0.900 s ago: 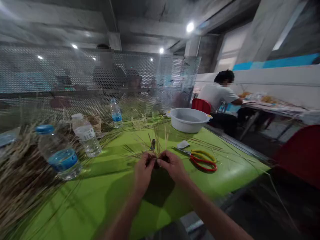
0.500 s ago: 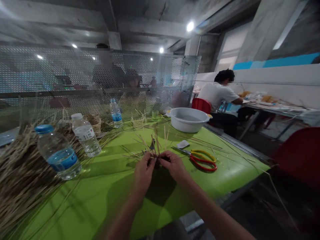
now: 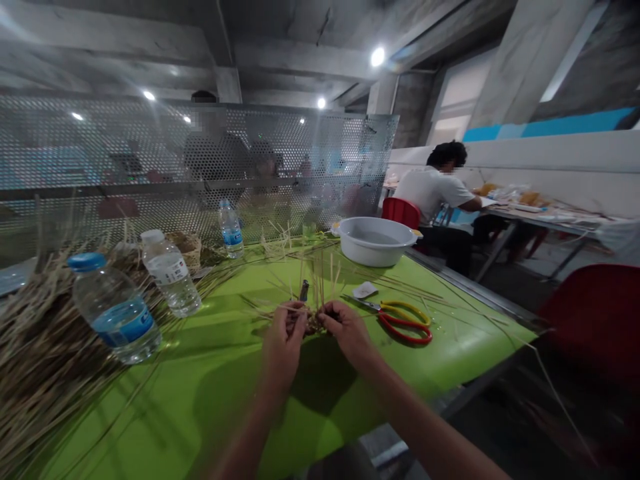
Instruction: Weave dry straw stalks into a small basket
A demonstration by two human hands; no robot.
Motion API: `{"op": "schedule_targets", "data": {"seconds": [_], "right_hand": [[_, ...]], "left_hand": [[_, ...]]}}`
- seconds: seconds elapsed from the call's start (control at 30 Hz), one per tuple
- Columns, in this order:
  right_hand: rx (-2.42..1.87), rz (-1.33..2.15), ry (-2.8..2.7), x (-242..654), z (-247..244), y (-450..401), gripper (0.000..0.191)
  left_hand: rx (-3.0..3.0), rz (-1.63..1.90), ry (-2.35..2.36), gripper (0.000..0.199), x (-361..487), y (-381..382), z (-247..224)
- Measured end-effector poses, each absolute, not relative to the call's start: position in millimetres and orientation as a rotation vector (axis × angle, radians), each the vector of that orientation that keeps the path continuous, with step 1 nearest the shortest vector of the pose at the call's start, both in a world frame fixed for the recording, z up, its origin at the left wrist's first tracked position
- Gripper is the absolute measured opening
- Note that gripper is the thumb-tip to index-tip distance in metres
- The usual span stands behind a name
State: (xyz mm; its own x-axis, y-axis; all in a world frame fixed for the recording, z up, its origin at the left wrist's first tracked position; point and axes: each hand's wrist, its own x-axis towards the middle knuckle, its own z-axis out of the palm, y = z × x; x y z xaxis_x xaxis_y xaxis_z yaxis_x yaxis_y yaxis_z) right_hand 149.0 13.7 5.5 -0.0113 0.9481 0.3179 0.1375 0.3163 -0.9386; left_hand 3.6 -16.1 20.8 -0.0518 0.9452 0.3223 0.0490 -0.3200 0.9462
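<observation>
A small piece of weaving [image 3: 314, 323] made of thin straw-coloured strips rests low over the green table [image 3: 200, 393], its loose strips fanning up and outward. My left hand [image 3: 287, 333] is closed on its left side, thumb and fingers pinching the strips. On the right side my right hand [image 3: 345, 327] pinches a strip between thumb and forefinger. Both hands partly hide the woven base. Just behind it stands a small dark object [image 3: 305, 290] whose kind I cannot make out. Scissors [image 3: 405, 320] with one yellow and one red handle lie right of my right hand.
Three water bottles [image 3: 125, 323] stand on the left, beside a large heap of dry strips [image 3: 45, 373]. A grey-white basin [image 3: 375, 250] sits at the back right. Loose strips and a white scrap [image 3: 365, 289] lie near the scissors. Behind is a perforated metal screen [image 3: 300, 167]; a person [image 3: 435, 180] sits beyond.
The fingers of both hands have shifted slightly on the weaving, and more of its woven base shows between them. The upright strips have changed their slant. The scissors and bottles stay put.
</observation>
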Motion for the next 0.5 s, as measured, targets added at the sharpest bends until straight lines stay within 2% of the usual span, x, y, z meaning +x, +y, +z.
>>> {"op": "schedule_targets", "data": {"seconds": [0.17,0.27,0.37,0.5], "right_hand": [[-1.024,0.964,-1.338,152,6,15,0.018],[-0.96,1.033,-1.248,152,8,14,0.019],[-0.917,1.068,-1.204,152,9,13,0.018],[-0.9,1.109,-1.206,152,9,13,0.019]], "left_hand": [[1.445,1.608,1.162,0.042,2,-29,32],[1.445,1.728,1.23,0.034,1,-32,32],[1.487,1.584,1.256,0.022,2,-27,25],[1.516,1.352,1.229,0.025,6,-14,14]]}}
